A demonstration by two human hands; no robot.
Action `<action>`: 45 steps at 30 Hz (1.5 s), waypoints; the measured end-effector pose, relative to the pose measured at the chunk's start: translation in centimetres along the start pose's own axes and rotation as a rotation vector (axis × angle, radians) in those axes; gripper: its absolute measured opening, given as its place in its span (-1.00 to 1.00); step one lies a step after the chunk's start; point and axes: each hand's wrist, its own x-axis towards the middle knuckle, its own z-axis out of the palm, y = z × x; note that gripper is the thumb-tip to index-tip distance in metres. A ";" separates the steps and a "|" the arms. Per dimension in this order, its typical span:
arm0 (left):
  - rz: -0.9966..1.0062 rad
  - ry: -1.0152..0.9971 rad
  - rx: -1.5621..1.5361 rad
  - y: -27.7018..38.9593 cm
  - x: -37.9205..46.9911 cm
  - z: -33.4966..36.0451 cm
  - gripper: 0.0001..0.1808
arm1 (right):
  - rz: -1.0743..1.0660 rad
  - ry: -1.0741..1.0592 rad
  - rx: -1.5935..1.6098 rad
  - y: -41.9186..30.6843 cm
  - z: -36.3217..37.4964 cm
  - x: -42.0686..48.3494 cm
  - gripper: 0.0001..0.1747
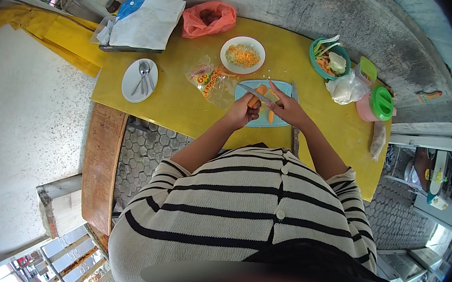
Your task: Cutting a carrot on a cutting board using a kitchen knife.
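Observation:
Over a light blue cutting board (253,123), my left hand (244,110) grips a peeled carrot (254,101) that points away from me. My right hand (289,108) holds a small knife (253,92), its blade lying across the carrot and its index finger stretched forward. Carrot pieces (271,117) are scattered on the board beneath my hands. A clear plastic bag (219,92) with printing lies against the board's left side, with orange peelings near its top. Behind it stands a white bowl (225,60) of diced orange and pale green vegetables.
On the yellow table (179,106), a large knife (295,140) lies right of the board. Spoons and forks rest on white plates (130,84) at left. A red plastic bag (189,24), a green basin (313,59) of vegetables and a pink green-lidded container (366,109) stand farther back. A wooden bench (102,160) is at left.

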 end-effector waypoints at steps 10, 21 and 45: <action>0.018 -0.011 0.096 -0.3 -0.9 0.6 -0.77 | 0.008 -0.012 -0.116 -1.2 -0.3 -0.3 -0.34; 0.054 -0.053 0.096 -1.4 -0.8 -0.3 -0.73 | -0.016 0.022 0.038 0.9 0.6 0.2 -0.48; 0.184 -0.002 0.401 -1.5 0.4 -2.0 -0.48 | -0.137 0.182 0.087 1.8 2.3 1.7 -0.52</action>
